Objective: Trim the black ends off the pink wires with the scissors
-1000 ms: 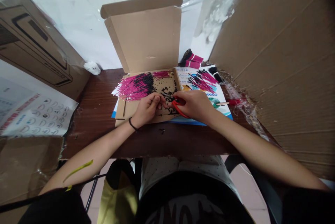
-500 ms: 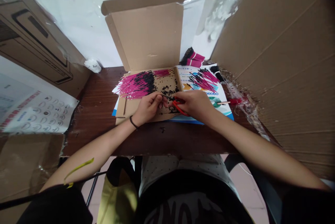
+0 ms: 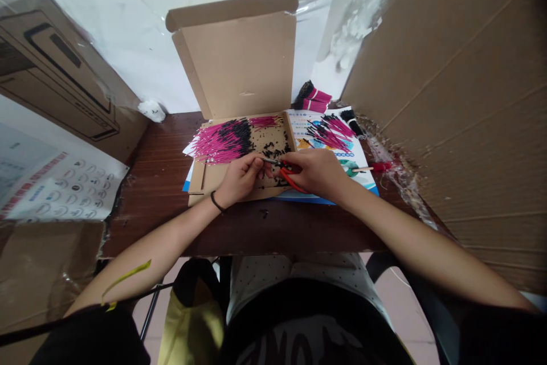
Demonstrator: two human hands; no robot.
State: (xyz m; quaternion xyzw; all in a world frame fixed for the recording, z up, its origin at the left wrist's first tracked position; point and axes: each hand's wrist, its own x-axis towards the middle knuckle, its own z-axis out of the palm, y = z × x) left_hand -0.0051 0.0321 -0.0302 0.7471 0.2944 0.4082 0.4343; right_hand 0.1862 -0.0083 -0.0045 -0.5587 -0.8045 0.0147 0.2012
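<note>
My right hand [image 3: 316, 173] is closed around a pair of red-handled cutters [image 3: 287, 175], whose dark jaws point left toward my left hand [image 3: 241, 177]. The left hand's fingers are pinched together right at the jaws, on a thin piece too small to name. Both hands hover over an open flat cardboard box [image 3: 200, 180]. Inside it lie a heap of pink wires with black ends [image 3: 220, 140] and several small black offcuts [image 3: 273, 146].
The box lid [image 3: 237, 60] stands upright behind. More pink and black wires [image 3: 331, 131] lie on a printed sheet [image 3: 363, 160] to the right, with a bundle [image 3: 314, 97] beyond. A cardboard wall [image 3: 448, 97] rises at right; a wooden table edge [image 3: 239, 240] runs near me.
Hands stay together over the box; only slight shifts of the cutters and the view between frames.
</note>
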